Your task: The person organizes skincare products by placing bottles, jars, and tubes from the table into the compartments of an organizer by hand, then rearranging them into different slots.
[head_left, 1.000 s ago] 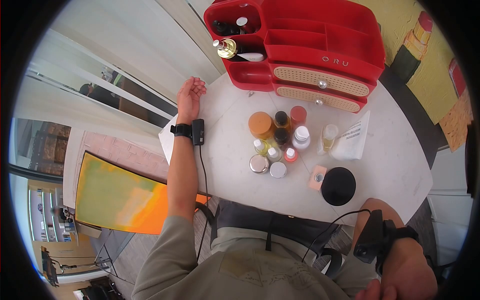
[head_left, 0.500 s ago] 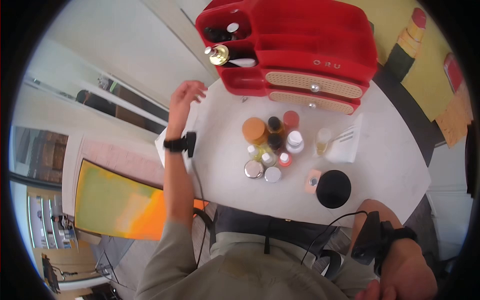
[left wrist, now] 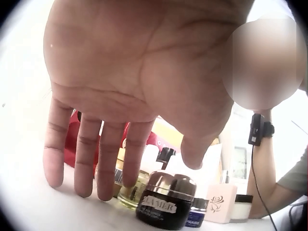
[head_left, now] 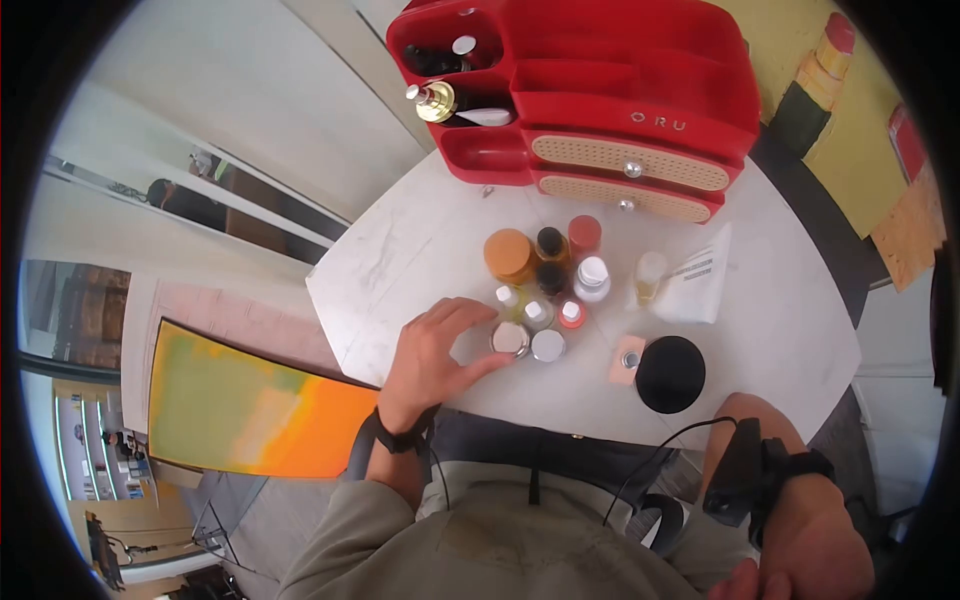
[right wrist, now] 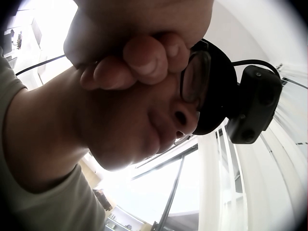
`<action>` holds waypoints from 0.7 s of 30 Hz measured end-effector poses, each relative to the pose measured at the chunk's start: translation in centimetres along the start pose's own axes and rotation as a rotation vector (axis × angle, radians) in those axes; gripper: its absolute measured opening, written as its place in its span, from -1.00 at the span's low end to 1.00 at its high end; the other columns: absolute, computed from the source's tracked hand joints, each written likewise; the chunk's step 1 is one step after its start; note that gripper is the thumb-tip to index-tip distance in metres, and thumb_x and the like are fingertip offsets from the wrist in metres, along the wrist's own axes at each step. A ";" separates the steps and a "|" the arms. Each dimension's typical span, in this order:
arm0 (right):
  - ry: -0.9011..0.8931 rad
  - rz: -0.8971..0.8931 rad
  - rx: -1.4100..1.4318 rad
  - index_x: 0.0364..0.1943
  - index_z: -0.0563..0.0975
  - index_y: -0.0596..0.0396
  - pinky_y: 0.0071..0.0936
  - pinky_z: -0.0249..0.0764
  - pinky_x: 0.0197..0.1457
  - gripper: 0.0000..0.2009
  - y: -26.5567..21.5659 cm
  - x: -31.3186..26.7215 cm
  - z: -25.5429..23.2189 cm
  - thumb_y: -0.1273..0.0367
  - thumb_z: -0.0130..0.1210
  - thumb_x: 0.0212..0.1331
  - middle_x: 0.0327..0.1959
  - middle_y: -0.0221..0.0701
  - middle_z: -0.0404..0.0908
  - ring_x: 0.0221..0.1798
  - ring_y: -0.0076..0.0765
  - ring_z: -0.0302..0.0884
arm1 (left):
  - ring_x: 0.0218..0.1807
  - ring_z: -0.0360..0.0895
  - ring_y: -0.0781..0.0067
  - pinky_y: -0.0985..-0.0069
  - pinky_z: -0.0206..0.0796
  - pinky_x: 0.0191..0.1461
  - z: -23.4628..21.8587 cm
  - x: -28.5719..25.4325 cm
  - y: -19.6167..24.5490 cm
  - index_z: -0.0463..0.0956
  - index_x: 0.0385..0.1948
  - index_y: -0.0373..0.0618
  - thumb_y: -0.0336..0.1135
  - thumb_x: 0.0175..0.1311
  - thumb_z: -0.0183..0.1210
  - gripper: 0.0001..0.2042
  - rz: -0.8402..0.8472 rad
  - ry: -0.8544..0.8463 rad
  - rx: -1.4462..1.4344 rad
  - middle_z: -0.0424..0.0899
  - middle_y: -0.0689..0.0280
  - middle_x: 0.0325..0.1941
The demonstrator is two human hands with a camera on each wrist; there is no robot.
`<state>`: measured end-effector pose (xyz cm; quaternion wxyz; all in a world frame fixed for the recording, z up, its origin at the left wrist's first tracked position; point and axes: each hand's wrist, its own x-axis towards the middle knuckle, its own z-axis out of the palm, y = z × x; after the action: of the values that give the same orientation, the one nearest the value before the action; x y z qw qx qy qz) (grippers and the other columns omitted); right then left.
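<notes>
My left hand is at the front left of a cluster of cosmetics, its thumb and fingers spread on either side of a silver-lidded jar. In the left wrist view the fingers point down, and the dark jar labelled LA MER stands below the palm. Beside that jar are a second silver-lidded jar and a small white-capped bottle. At the lower right, away from the table, my right hand is raised; its curled fingers hold nothing and overlap the chin in the right wrist view.
A red organizer with two drawers stands at the back, several bottles in its left compartments. Right of the cluster are a white tube, a clear bottle, a pink bottle and a black-lidded jar. A cable runs from the right wrist.
My left hand has come from beside the organizer, at the table's left edge, down and right to the silver-lidded jar. The right hand has stayed where it was.
</notes>
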<state>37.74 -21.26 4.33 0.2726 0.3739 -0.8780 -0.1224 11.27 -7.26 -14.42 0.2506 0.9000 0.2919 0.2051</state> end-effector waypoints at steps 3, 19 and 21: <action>0.040 -0.011 0.001 -0.65 0.51 0.18 -0.66 0.39 -0.54 -0.64 0.3 0.0 0.4 0.31 0.34 0.24 -0.55 -0.28 0.65 -0.50 -0.49 0.62 | -0.03 0.69 0.08 0.34 0.56 0.00 0.9 -0.3 1.3 0.64 -0.06 -0.20 -0.15 -0.09 0.61 -0.46 0.040 -0.002 0.120 0.73 0.15 -0.06; 0.214 0.166 -0.357 -0.77 0.42 0.03 -0.67 0.20 -0.64 -0.60 -1.3 1.0 2.3 0.31 0.18 0.23 -0.76 -0.45 0.47 -0.68 -0.58 0.44 | -0.23 0.61 0.36 0.47 0.47 -0.18 -10.5 15.5 5.8 0.61 0.04 -0.11 -0.40 0.05 0.44 -0.56 0.511 0.303 0.195 0.66 0.27 -0.22; 0.260 0.261 -0.521 -0.81 0.38 -0.03 -0.67 0.13 -0.67 -0.58 -2.3 1.3 2.8 0.27 0.11 0.24 -0.82 -0.53 0.40 -0.75 -0.62 0.36 | -0.24 0.64 0.32 0.45 0.50 -0.17 -9.6 18.8 5.9 0.61 0.05 -0.09 -0.34 0.12 0.41 -0.60 0.577 0.316 0.228 0.69 0.23 -0.21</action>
<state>36.74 -23.81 1.54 0.4823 0.1880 -0.8157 -0.2583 22.84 3.51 0.71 0.0317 0.9247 0.0819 0.3704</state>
